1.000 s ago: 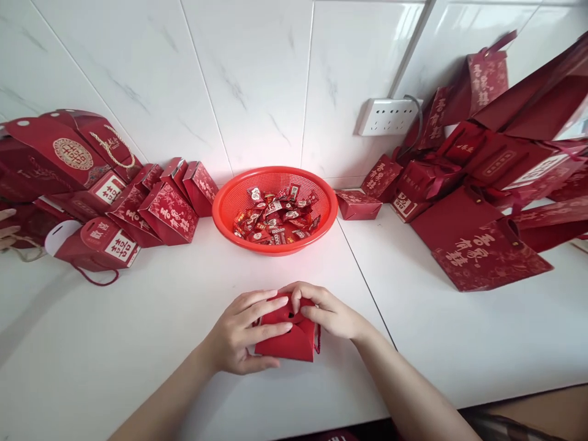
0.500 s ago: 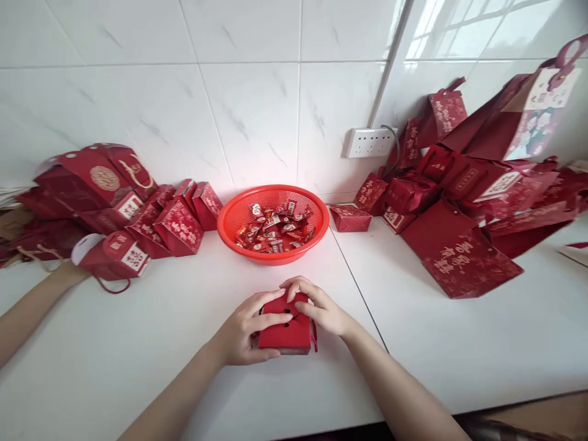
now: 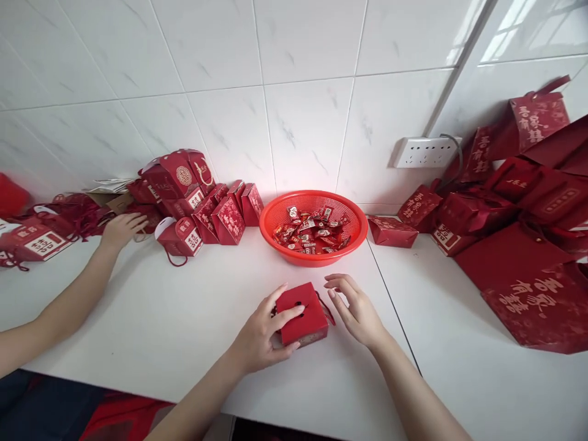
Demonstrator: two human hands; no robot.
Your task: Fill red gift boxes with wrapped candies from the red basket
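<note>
A small red box (image 3: 310,315) with dark holes in its top rests on the white table in front of the basket. My left hand (image 3: 269,331) grips it from the left, the index finger lying across the top and the thumb at the near side. A dark red cord (image 3: 325,308) loops out on the box's right. Just beyond that cord, my right hand (image 3: 358,309) is off the box, its fingers apart and slightly curled, holding nothing. Behind the box stands a red plastic basket (image 3: 313,260) with wrapped sweets (image 3: 310,233) in it.
Another person's hand (image 3: 122,229) reaches from the left to red boxes and bags near the wall. Red gift boxes (image 3: 228,222) stand left of the basket. Right of it are a lying box (image 3: 394,233) and a pile of red bags (image 3: 537,300), below a wall socket (image 3: 427,153).
The view has swung left. My right hand has come off the box, and the box is slightly turned. The other person's hand has left the white-labelled box and moved further left.
</note>
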